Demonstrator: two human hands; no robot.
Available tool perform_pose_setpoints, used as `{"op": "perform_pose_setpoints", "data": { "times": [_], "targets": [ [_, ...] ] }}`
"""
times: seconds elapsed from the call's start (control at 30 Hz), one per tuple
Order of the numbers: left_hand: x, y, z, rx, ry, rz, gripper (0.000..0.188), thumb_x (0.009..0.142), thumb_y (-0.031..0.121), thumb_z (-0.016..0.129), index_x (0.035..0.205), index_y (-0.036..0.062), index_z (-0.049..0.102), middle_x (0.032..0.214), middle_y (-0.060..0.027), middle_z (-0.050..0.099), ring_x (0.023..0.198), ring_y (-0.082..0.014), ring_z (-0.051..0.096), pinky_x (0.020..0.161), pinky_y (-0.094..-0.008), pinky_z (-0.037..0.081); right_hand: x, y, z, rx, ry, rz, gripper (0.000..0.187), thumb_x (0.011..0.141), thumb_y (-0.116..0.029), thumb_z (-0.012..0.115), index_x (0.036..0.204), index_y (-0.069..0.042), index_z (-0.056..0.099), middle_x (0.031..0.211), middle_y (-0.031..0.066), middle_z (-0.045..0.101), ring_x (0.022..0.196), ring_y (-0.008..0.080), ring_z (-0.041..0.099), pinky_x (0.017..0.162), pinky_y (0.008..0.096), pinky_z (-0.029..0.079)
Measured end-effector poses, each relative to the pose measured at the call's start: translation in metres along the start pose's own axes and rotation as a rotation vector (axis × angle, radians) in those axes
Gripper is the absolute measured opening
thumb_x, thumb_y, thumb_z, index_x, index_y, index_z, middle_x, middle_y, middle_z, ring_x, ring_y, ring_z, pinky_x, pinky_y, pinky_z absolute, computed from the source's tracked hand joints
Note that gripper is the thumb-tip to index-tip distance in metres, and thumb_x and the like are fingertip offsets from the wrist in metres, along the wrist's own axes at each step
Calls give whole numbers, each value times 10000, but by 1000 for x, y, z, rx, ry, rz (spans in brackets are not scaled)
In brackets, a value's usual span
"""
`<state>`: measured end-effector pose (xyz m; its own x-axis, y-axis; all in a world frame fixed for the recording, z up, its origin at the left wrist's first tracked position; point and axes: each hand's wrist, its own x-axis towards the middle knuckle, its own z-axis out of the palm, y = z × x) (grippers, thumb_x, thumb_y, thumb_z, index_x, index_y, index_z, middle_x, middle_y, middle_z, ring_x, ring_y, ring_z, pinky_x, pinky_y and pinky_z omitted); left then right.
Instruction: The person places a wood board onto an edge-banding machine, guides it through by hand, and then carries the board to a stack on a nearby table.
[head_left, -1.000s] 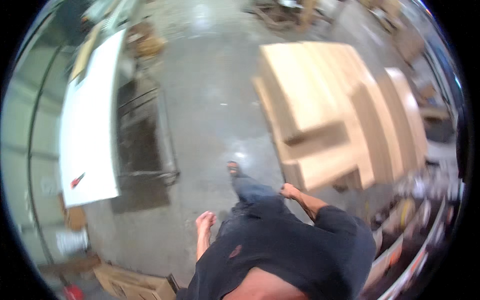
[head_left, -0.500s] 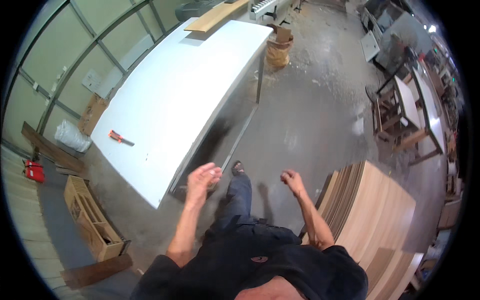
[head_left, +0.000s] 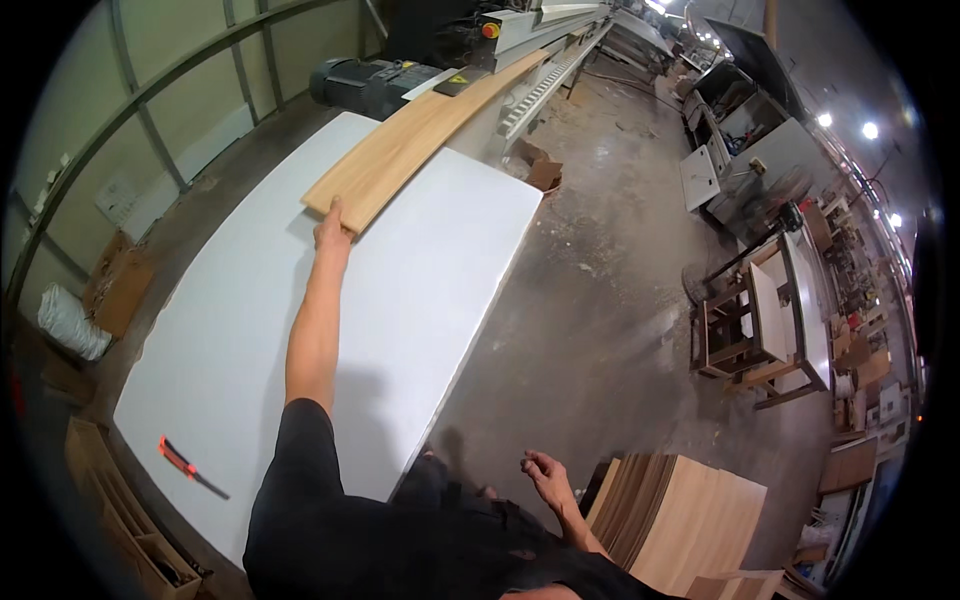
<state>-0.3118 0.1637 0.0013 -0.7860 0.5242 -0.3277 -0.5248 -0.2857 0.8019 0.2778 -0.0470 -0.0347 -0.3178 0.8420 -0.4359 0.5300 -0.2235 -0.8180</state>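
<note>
A long light wood-grain board juts out of a machine over the far part of a white-topped table. My left arm is stretched forward, and my left hand grips the board's near end, thumb on top and fingers hidden beneath. Lower down, my right hand hangs near my body with its fingers curled; whether anything is inside them I cannot make out. Beside it on the right is a stack of wood-grain panels. An orange-and-black utility knife lies on the table's near left.
The machine has a red-and-yellow button, a dark motor and a toothed rail. A brown bag stands at the table's far right corner. Farther right are a wooden-legged bench and a floor fan. A slotted wooden box sits at lower left.
I have moved forward to the table. My left hand has reached out and taken hold of the board's end. The board extends nearer over the table; my right hand stays low.
</note>
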Motion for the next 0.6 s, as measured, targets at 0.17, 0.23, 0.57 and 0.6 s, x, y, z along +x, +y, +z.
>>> {"op": "perform_pose_setpoints", "data": {
  "times": [0.17,0.23,0.57,0.6],
  "targets": [
    [-24,-3,-9,16,80,234,456,846,56,656,1238,-90,475,1174,-170,580,1016,-260,591,842,-368,496,36,-47,-8,359,92,-58,357,911,-222,607,1130,60,599,915,68,642,845,154,604,799,293,491],
    [-80,2,-14,18,10,277,448,867,72,635,1252,-85,467,1184,-160,572,1056,-243,569,881,-363,470,64,-90,-9,522,52,-71,346,914,-237,605,1122,40,604,932,84,639,863,160,604,805,310,497],
    [-289,24,-90,140,230,232,422,901,110,603,1263,-64,475,1191,-148,564,1067,-233,555,886,-370,469,229,-265,54,208,-737,-399,243,911,-215,598,972,16,645,803,93,671,702,149,627,642,287,519],
    [-297,20,-100,122,295,215,421,907,111,595,1268,-69,472,1191,-158,564,1055,-239,563,883,-372,471,217,-276,54,140,-760,-472,227,902,-200,606,920,21,654,756,99,668,671,155,625,630,290,511]
  ]
}}
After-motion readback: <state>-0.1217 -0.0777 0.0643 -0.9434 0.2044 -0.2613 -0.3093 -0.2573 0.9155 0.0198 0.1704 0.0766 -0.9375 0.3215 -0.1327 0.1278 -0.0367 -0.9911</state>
